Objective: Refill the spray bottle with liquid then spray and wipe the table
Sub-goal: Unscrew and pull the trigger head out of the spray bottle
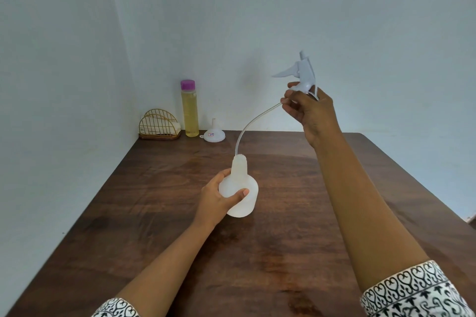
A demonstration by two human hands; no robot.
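A dark brown wooden table (309, 213) with streaked grain and a dull sheen stands in the corner of two pale walls. A tall clear bottle (189, 110) with a purple cap, mostly full of pale yellow liquid, stands upright at its far edge. Just to the left of that bottle sits a gold wire napkin holder (158, 123) on a brown base, with white folded material in it. Just to the bottle's right a small white funnel (214, 134) rests wide mouth down, spout up. Well apart from the tall bottle, nearer the viewer and to its right, a translucent white spray bottle (251, 201) stands with its neck open
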